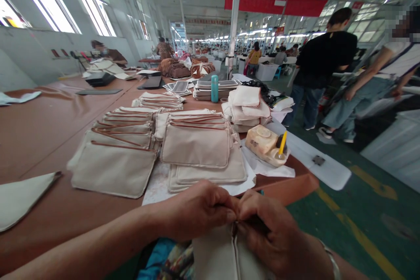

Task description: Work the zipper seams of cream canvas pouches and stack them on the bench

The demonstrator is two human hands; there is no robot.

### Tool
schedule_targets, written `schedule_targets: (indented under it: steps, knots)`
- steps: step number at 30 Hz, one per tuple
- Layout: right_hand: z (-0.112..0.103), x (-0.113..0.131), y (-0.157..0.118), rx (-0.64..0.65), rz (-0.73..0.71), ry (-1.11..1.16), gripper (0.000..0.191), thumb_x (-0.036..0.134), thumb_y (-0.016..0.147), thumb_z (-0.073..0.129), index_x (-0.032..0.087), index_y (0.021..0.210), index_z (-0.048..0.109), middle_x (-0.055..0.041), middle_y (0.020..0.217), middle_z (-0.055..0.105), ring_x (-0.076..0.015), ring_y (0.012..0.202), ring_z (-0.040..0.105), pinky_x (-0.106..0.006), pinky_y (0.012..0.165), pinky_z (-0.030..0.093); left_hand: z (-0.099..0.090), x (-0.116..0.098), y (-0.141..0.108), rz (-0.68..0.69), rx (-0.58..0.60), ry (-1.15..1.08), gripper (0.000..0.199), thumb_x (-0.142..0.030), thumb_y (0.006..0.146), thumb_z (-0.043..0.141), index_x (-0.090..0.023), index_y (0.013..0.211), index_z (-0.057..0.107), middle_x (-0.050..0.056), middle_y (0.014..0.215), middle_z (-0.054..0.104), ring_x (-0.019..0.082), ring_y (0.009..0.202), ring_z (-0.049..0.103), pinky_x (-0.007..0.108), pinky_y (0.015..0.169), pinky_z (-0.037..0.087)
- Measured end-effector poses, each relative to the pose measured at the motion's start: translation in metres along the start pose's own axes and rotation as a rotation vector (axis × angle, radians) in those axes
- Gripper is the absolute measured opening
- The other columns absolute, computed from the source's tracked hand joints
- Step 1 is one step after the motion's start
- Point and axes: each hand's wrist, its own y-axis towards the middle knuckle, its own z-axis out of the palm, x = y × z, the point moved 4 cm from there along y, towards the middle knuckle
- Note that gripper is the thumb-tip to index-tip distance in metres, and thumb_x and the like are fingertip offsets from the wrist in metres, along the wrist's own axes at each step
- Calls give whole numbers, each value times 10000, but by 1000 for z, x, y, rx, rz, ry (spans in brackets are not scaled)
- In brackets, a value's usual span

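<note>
My left hand [197,210] and my right hand [269,236] meet at the bottom of the view, fingertips pinched together. Both grip the top edge of a cream canvas pouch [213,256], which hangs in front of my lap with a seam or zip line down its middle. The exact fold under my fingers is hidden. Beyond my hands, stacks of cream canvas zip pouches [195,146] with brown-edged openings lie on a brown table [42,148]. The nearest stack sits just past my knuckles on a white sheet [157,188].
A teal bottle [214,89], metal trays [215,89] and a cream block with a yellow-handled tool [265,145] stand on the table. Folded canvas pieces lie further along. Standing people [324,70] occupy the green aisle on the right, and more workers sit beyond.
</note>
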Motion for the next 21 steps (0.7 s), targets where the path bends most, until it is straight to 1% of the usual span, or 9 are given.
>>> schedule_targets:
  steps: [2,4,7,10,12,14,18,19,21]
  knots:
    - [-3,-7,-2,38,214,168,110,240,908,589,208,983,515,-7,830,555,-139,679,497,-234,589,403,-1,-7,-2,5,-23,123,187,-264,916,532,-148,842,659,-49,711,492,95,665,399,170,587,324]
    - [-6,-13,-2,88,378,305,190,374,970,516,190,1013,532,-18,851,562,-145,707,499,-239,606,411,-2,-13,-3,7,-44,245,176,-239,913,516,-147,821,634,-48,694,483,92,642,397,172,559,311]
    - [-10,-14,5,216,424,282,344,441,1012,437,155,913,600,-34,837,589,-163,765,528,-268,691,423,-1,-19,-3,35,-73,400,156,-214,901,513,-154,797,612,-41,688,500,96,633,410,186,563,307]
    - [-11,-13,11,307,379,162,346,426,996,491,147,834,616,-25,799,593,-156,743,524,-263,683,404,0,-21,-3,68,-125,451,124,-186,890,522,-162,787,589,-37,712,527,97,644,421,195,590,307]
    - [-10,-13,13,291,341,160,335,420,991,497,148,830,608,-18,781,580,-148,719,509,-256,660,391,0,-17,-2,67,-137,356,159,-223,906,529,-160,766,565,-40,702,498,96,640,402,192,586,308]
    - [-9,-14,13,242,310,222,339,429,984,501,152,805,577,-8,756,547,-140,698,480,-249,639,375,-1,-9,-1,44,-115,157,266,-340,943,520,-153,760,566,-38,683,463,99,628,385,189,565,314]
    - [-5,-24,5,193,357,389,361,456,976,520,159,771,522,6,745,484,-121,668,396,-238,592,320,-8,6,-2,-39,-93,-179,553,-557,991,370,-111,831,655,25,738,558,121,639,448,206,540,337]
    - [-4,-27,2,187,385,426,362,461,971,532,158,773,521,8,745,474,-118,663,379,-236,578,302,-9,7,-3,-56,-97,-219,558,-553,992,367,-106,851,668,41,768,586,127,652,468,208,546,349]
    - [-4,-33,-3,174,438,485,361,465,963,553,154,781,527,13,741,460,-111,652,356,-234,557,268,-11,5,-5,-59,-101,-267,423,-483,961,475,-112,896,667,43,812,613,126,678,490,204,577,375]
